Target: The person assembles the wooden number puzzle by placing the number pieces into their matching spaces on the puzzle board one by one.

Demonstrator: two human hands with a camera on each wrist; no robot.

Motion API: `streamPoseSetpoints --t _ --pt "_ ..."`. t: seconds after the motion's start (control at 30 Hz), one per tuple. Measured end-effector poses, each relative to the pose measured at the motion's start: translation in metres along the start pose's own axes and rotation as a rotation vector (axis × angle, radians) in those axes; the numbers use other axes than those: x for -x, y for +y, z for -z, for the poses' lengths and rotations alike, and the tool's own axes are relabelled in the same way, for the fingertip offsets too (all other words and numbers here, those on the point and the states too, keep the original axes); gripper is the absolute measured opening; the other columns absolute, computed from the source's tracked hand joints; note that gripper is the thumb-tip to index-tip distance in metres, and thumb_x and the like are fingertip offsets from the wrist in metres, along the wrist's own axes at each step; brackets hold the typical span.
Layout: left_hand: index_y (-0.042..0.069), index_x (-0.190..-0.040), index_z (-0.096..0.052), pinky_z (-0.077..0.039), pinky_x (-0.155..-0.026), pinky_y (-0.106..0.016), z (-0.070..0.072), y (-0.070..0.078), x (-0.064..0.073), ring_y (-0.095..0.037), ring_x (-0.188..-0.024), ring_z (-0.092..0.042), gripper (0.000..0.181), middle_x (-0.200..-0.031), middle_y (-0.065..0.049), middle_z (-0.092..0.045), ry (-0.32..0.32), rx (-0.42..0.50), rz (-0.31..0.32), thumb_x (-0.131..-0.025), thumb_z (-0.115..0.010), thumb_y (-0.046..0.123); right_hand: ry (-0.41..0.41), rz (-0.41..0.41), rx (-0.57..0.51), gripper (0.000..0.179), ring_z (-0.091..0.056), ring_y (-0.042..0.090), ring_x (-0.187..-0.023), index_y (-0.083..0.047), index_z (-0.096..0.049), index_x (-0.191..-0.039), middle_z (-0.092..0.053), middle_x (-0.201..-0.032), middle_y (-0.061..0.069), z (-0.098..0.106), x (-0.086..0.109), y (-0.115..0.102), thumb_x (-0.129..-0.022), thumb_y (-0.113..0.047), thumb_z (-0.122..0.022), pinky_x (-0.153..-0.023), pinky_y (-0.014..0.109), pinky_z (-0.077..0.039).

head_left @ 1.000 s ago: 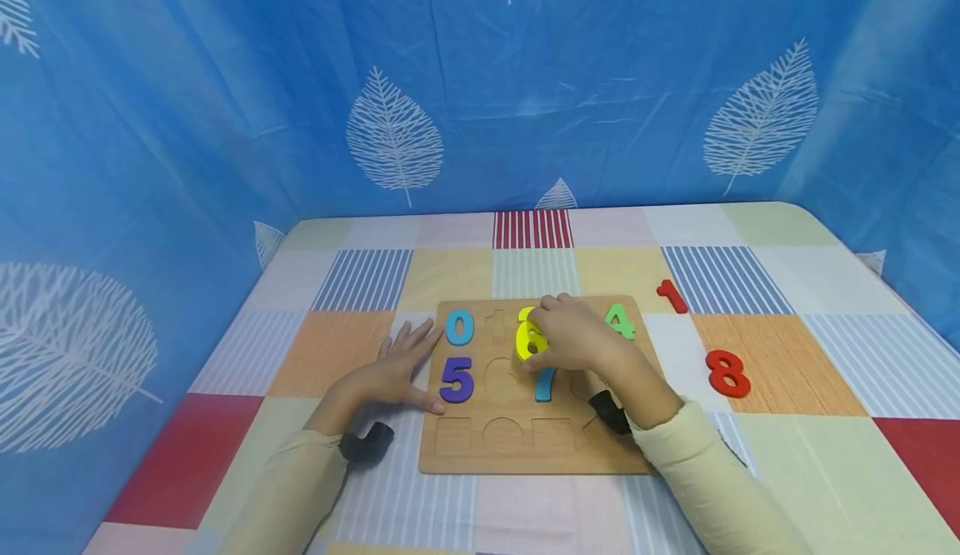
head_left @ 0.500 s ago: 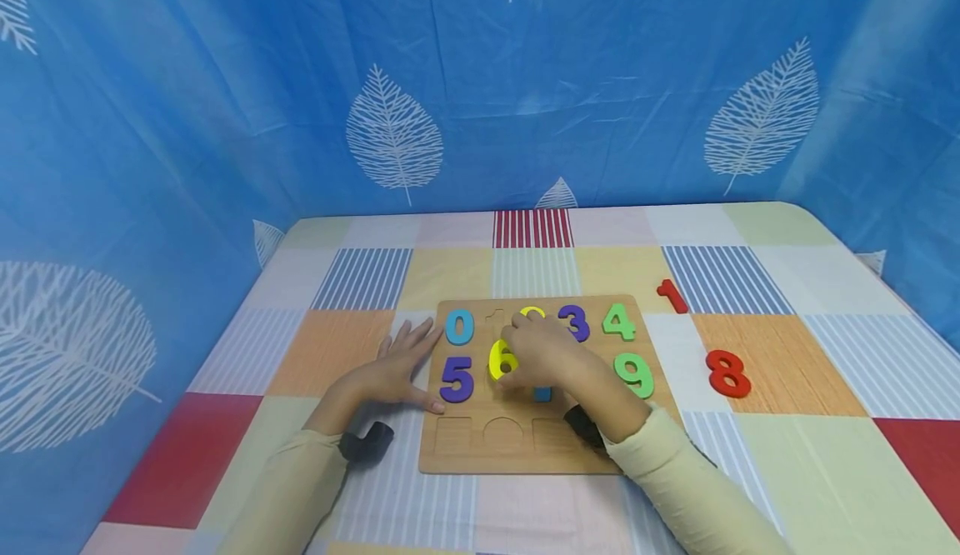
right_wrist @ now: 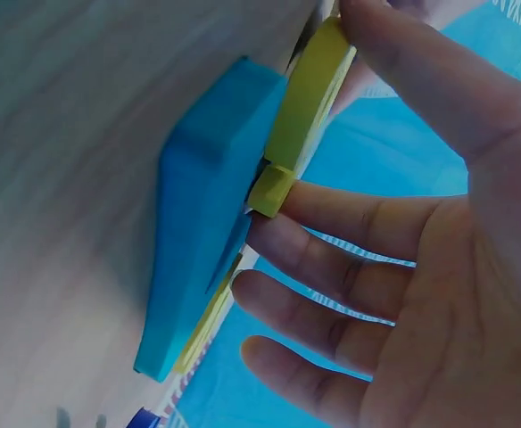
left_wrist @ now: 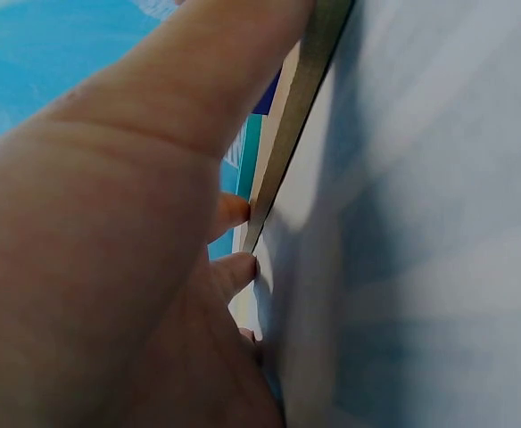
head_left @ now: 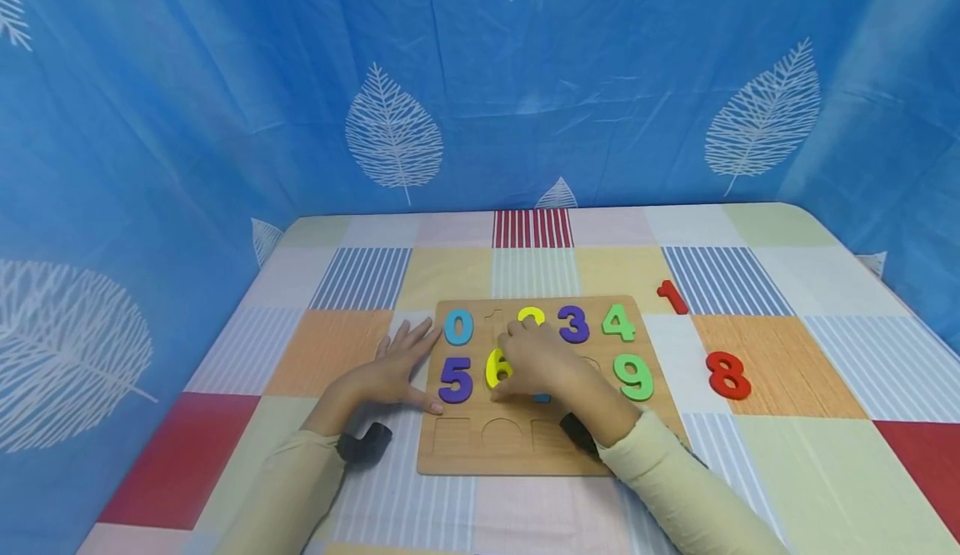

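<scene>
My right hand point(head_left: 542, 362) pinches a yellow number 6 point(head_left: 497, 368) between thumb and fingers, over the middle row of a wooden number board point(head_left: 465, 455). In the right wrist view the yellow 6 point(right_wrist: 307, 107) stands close beside the blue 7 point(right_wrist: 211, 169), its edge toward the camera. Whether the 6 lies fully in its recess I cannot tell. Fingers spread, my left hand point(head_left: 390, 372) rests at the board's left edge, thumb and fingertips touching it. The left wrist view shows the board's edge point(left_wrist: 287, 125) against these fingers. My right hand partly hides the yellow 2 point(head_left: 531, 314) and the 7.
Set in the board are a blue 0 point(head_left: 459, 327), purple 5 point(head_left: 455, 380), purple 3 point(head_left: 573, 324), green 4 point(head_left: 618, 322) and green 9 point(head_left: 633, 377). A red 1 point(head_left: 672, 297) and red 8 point(head_left: 727, 375) lie on the checked tablecloth point(head_left: 817, 455) to the right.
My right hand has carried the yellow 6 left and toward me, from over the 2 to between the 5 and the 7, and has lowered it. The left hand has stayed in place.
</scene>
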State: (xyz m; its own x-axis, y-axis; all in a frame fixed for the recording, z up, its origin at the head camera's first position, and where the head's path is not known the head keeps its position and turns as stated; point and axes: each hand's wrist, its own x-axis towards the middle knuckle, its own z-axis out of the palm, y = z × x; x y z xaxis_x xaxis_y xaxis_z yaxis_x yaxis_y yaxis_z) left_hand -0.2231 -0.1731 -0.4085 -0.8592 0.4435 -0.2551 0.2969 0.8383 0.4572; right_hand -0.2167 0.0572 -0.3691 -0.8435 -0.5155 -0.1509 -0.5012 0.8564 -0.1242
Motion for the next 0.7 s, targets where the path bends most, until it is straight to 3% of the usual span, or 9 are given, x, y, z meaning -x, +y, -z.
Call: streamPoseSetpoints --t 0.33,0.6,0.7 --pt "0.012 -0.147 -0.013 0.006 -0.109 -0.06 0.0006 0.0021 -0.0025 -0.039 -0.139 0.011 0.114 -0.155 -0.011 -0.002 0.001 -0.014 -0.006 -0.062 -0.076 0.054 0.003 -0.003 0.025 0.08 -0.05 0.028 -0.107 0.0 -0.057 -0.119 -0.057 -0.109 0.011 -0.0015 0.0054 -0.0051 -0.064 -0.054 -0.075 -0.086 0.042 -0.044" --pt "0.013 -0.148 -0.012 0.007 -0.109 -0.059 -0.0004 0.0005 -0.0014 -0.038 -0.139 0.012 0.114 -0.155 -0.011 -0.002 -0.005 -0.01 0.002 -0.062 -0.075 0.055 -0.007 0.011 0.045 0.079 -0.05 0.023 -0.101 -0.001 -0.058 -0.119 -0.055 -0.105 0.008 -0.0039 0.0054 -0.0075 -0.064 -0.055 -0.075 -0.084 0.037 -0.045" --pt "0.014 -0.148 -0.012 0.007 -0.11 -0.058 -0.0006 0.0 -0.0013 -0.038 -0.139 0.012 0.114 -0.155 -0.011 -0.002 -0.004 -0.008 0.01 -0.062 -0.075 0.056 -0.008 0.028 0.035 0.074 -0.048 0.021 -0.095 -0.002 -0.06 -0.115 -0.054 -0.103 0.008 -0.0052 0.0054 -0.0072 -0.064 -0.053 -0.075 -0.087 0.04 -0.045"
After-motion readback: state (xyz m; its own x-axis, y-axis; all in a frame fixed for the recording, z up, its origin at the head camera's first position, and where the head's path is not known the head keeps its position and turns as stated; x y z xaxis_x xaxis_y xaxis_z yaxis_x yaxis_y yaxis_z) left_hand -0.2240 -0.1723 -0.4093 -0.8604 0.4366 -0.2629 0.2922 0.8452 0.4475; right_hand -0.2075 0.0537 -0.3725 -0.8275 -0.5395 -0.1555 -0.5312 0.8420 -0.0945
